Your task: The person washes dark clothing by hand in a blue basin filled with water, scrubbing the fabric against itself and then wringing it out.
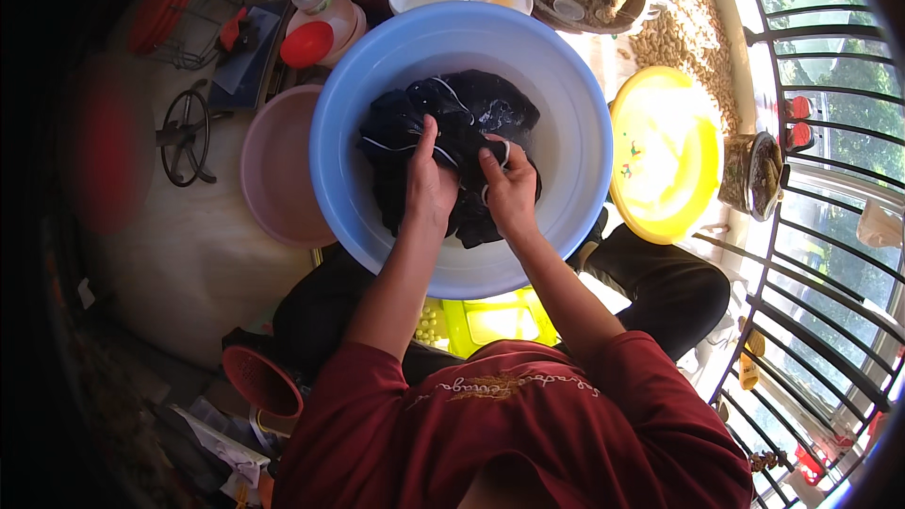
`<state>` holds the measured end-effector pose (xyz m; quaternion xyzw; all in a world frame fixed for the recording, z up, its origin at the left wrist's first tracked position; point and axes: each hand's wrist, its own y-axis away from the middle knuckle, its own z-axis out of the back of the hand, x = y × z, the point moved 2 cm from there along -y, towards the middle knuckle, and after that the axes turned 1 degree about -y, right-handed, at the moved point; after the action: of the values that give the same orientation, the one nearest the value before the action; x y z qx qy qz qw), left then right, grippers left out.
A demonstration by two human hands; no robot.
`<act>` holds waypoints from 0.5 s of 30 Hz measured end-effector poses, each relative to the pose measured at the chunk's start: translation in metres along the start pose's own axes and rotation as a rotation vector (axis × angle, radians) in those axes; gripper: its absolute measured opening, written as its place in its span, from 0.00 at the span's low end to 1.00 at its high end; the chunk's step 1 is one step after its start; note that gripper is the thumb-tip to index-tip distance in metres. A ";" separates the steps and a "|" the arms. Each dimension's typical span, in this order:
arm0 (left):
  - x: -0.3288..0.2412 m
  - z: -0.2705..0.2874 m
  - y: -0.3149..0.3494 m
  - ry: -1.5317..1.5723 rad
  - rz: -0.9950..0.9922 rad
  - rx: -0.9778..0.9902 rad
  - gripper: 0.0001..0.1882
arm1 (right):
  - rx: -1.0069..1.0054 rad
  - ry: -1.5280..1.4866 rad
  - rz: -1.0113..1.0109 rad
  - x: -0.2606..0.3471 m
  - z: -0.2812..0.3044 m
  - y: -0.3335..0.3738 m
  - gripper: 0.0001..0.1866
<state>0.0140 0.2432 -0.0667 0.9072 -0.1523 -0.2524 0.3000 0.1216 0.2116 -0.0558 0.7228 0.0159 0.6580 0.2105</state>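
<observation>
Fingers (pixel 519 162) of right hand (pixel 513 194) closed on black cloth (pixel 498 102); left hand (pixel 432 188) mostly hidden, grip unclear

Both forearms (pixel 403 278) reach forward, hands (pixel 433 187) close together, left thumb (pixel 428 132) extended, right fingers (pixel 517 157) curled.

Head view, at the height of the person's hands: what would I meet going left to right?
Blurred red object, black ring-shaped stand, pink basin, left hand, right hand, yellow basin, black railing.
</observation>
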 end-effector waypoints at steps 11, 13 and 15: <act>-0.022 -0.018 0.014 0.004 0.122 0.336 0.35 | 0.465 0.427 0.528 0.087 -0.001 0.064 0.20; -0.020 -0.032 0.020 -0.100 0.107 0.211 0.23 | 0.369 0.578 0.593 0.082 -0.015 0.072 0.12; 0.001 0.004 0.012 -0.044 0.072 0.058 0.16 | 0.014 0.574 0.515 0.043 -0.030 0.008 0.08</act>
<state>0.0110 0.2319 -0.0624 0.9038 -0.1985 -0.2569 0.2790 0.0968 0.2261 -0.0113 0.4909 -0.1036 0.8648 0.0204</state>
